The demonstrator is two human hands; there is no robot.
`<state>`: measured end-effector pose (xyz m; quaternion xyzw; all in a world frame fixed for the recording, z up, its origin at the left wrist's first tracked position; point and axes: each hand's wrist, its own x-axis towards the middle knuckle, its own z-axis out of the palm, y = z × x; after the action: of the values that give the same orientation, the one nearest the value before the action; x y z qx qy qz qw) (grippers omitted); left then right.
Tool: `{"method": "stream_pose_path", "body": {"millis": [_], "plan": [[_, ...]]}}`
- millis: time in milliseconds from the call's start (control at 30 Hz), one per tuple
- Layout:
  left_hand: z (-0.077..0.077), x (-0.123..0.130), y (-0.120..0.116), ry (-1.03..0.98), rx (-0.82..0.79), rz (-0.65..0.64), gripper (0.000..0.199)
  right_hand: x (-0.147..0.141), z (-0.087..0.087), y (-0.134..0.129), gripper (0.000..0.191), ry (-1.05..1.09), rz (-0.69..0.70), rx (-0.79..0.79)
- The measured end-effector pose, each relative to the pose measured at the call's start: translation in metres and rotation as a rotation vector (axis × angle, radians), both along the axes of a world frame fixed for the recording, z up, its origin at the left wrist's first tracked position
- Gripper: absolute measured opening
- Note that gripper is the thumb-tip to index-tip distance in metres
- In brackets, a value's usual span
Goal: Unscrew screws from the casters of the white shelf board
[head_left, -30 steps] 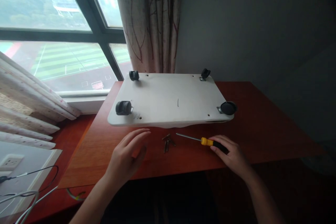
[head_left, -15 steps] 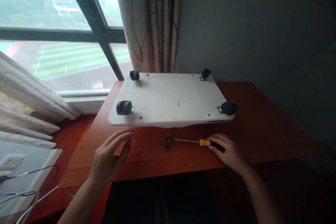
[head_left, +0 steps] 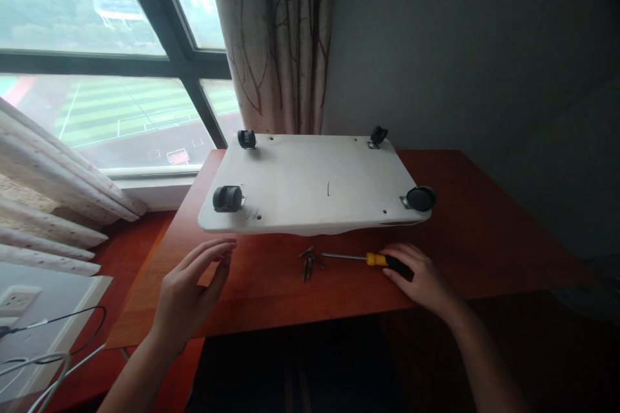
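Observation:
My right hand (head_left: pixel 419 276) rests at the table's front with its thumb and fingers around the black end of a screwdriver (head_left: pixel 376 259). The screwdriver has a yellow and black handle, and its metal shaft points left toward several loose screws (head_left: pixel 309 262) in a small pile. On the left, my left hand (head_left: pixel 186 290) hovers over the table with nothing in it, fingers curved and thumb apart. Behind both hands a white board (head_left: pixel 310 174) lies with several black caster wheels (head_left: pixel 227 199) facing up at its corners. Holes show near its edges.
The reddish wooden table (head_left: pixel 484 232) carries everything. A window (head_left: pixel 121 122) and curtains (head_left: pixel 285 39) stand behind and to the left, a grey wall (head_left: pixel 460 45) to the right. Cables (head_left: pixel 53 358) and a wall socket (head_left: pixel 19 300) are at lower left.
My left hand has drawn slightly left, away from the board's front edge. My right hand and the screwdriver look about the same; the whole view has shifted a little.

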<state>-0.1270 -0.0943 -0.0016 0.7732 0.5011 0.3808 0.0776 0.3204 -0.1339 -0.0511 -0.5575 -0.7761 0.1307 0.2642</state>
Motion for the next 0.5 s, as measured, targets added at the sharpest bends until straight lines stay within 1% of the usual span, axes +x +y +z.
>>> {"method": "stream_pose_path", "body": {"millis": [200,333,400,500], "plan": [[0.002,-0.003,0.002,0.024,0.003,0.033,0.015,-0.001,0.002,0.001,0.025,0.014,-0.019,-0.001],[-0.001,-0.009,0.004,0.034,-0.028,0.064,0.016,-0.001,0.004,0.000,0.026,0.051,-0.040,-0.035],[-0.003,-0.016,0.010,0.038,-0.023,0.093,0.015,0.006,0.005,0.001,0.027,0.097,-0.090,-0.051],[-0.005,-0.030,0.024,0.017,-0.014,0.098,0.011,0.026,0.003,0.002,0.028,0.211,-0.227,-0.053]]}}
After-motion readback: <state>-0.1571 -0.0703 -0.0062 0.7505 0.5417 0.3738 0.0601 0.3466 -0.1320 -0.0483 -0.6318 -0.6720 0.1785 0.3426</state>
